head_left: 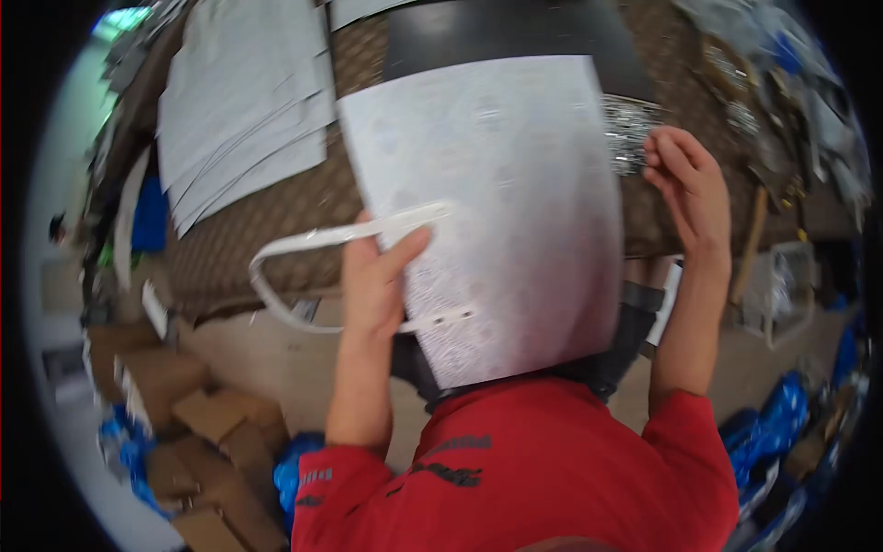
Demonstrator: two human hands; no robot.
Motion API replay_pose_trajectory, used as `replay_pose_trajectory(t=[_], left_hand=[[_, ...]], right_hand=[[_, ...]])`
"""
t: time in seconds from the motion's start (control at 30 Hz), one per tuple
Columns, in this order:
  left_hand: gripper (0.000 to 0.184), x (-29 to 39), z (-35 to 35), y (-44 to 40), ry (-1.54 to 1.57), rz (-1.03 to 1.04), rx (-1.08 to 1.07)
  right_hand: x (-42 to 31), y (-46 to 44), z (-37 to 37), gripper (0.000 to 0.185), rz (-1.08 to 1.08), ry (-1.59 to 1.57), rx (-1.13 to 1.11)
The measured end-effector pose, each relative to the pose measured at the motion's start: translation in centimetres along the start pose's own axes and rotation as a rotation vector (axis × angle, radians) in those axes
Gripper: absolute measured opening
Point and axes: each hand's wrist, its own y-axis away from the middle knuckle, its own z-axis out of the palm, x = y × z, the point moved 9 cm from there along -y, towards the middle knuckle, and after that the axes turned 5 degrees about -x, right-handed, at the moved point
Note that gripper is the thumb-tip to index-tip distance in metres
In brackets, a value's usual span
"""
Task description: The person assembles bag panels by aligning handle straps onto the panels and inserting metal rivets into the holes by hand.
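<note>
My left hand [375, 281] grips the left edge of a large pale, faintly patterned sheet [524, 202], thumb on top and the other fingers mostly hidden. A white strap [276, 293] loops out to the left past this hand. One strap end lies over the sheet near my thumb; the other, with small dark holes or studs, lies lower down. My right hand [685, 170] is raised beside a pile of small shiny metal pieces [627, 133], its fingertips drawn together. Whatever they pinch, if anything, is too small to make out.
Several pale sheets [244, 110] are stacked at the left of the brown patterned table [303, 225]. A dark board [515, 35] lies at the back. Cardboard boxes [216, 460] stand on the floor at lower left, blue plastic [773, 414] at lower right. Clutter crowds the right side.
</note>
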Motion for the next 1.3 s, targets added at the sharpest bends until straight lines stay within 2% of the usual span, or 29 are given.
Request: replay_pose_trajectory(t=[0.1, 0.17, 0.23, 0.3, 0.33, 0.43, 0.6, 0.7, 0.97, 1.13, 1.27, 1.3], left_hand=[[0.051, -0.1, 0.3, 0.4, -0.035, 0.020, 0.013], [0.048, 0.7, 1.5, 0.7, -0.015, 0.062, -0.020], [0.047, 0.6, 1.5, 0.7, -0.019, 0.064, -0.012], [0.045, 0.2, 1.4, 0.8, -0.021, 0.073, -0.004], [0.045, 0.0, 1.3, 0.9, -0.013, 0.068, 0.004], [0.039, 0.1, 1.3, 0.7, -0.013, 0.076, -0.010], [0.030, -0.2, 1.0, 0.7, -0.009, 0.062, 0.001], [0.023, -0.4, 0.8, 0.6, -0.047, 0.065, 0.004], [0.022, -0.3, 0.8, 0.6, -0.099, 0.087, -0.008], [0.022, -0.5, 0.8, 0.7, -0.055, 0.079, 0.003], [0.022, -0.4, 0.8, 0.6, -0.067, 0.089, -0.005], [0.022, -0.4, 0.7, 0.6, -0.110, 0.096, -0.014]], right_hand=[[1.7, 1.5, 5.6, 0.021, 0.043, -0.062, -0.125], [3.1, 3.2, 11.8, 0.018, 0.150, 0.153, -0.373], [4.8, 4.3, 15.9, 0.010, 0.125, 0.260, -0.523], [4.5, 4.9, 17.9, 0.004, -0.005, 0.495, -0.470], [4.9, 4.9, 18.2, 0.004, 0.004, 0.502, -0.477], [2.2, 4.8, 19.4, 0.009, -0.421, 0.645, -0.411], [3.0, 4.5, 19.7, 0.011, -0.407, 0.670, -0.397], [3.6, 4.2, 19.7, 0.011, -0.323, 0.673, -0.398], [4.4, 3.7, 19.7, 0.011, -0.262, 0.663, -0.370], [3.7, 4.2, 20.0, 0.011, -0.296, 0.658, -0.397], [4.0, 4.0, 20.0, 0.016, -0.333, 0.646, -0.372], [4.4, 3.7, 19.6, 0.018, -0.279, 0.623, -0.335]])
